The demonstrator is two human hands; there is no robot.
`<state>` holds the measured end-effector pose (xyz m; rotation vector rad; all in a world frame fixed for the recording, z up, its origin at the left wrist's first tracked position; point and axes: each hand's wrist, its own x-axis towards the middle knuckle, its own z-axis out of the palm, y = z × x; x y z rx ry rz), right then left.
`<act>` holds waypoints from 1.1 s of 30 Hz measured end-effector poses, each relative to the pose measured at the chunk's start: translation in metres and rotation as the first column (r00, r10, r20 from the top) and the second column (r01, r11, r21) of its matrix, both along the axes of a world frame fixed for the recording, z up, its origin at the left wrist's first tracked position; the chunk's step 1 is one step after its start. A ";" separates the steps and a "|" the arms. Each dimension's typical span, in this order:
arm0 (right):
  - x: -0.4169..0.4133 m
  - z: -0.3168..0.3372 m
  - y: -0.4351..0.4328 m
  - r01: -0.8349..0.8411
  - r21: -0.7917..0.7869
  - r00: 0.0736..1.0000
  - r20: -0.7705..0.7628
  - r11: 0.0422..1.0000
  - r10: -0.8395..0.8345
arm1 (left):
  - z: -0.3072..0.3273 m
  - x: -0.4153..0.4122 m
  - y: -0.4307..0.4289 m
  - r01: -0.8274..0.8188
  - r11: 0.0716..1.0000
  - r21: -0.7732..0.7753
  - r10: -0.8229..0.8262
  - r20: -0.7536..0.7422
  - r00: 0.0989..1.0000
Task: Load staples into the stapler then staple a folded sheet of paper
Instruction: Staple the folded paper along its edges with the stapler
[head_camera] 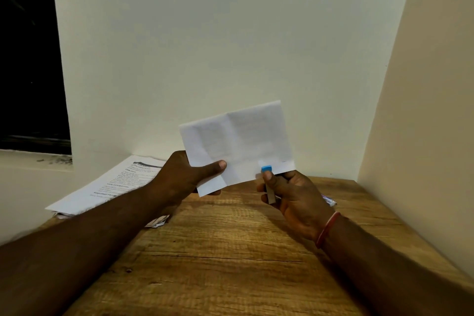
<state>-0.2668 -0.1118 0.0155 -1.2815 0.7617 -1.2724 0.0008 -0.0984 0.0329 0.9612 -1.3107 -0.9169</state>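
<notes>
Because it is light and limp, folded sheet (238, 143), held above desk (230, 251), suits an edge pinch, as left hand (179, 174) fingers give at 7 o'clock; right hand (292, 195) fingers grip rigid stapler (266, 169) at its 5 o'clock edge.

Left hand (183, 174) pinches a folded sheet (237, 145) above the wooden table (218, 264); right hand (295, 197) grips a blue-tipped stapler (268, 182) on its lower edge.
</notes>
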 end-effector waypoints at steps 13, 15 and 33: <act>0.003 0.000 0.001 0.056 -0.034 0.997 -0.047 0.998 -0.058 | 0.001 -0.003 0.004 -0.009 1.000 0.006 0.009 0.005 1.000; 0.003 0.001 0.001 0.083 -0.051 0.994 -0.066 0.995 -0.087 | 0.002 -0.003 0.005 -0.002 1.000 0.016 0.002 0.002 1.000; 0.000 0.003 0.000 0.069 -0.092 0.982 -0.167 0.993 -0.084 | 0.003 -0.001 0.004 -0.060 0.998 0.016 0.062 -0.130 0.990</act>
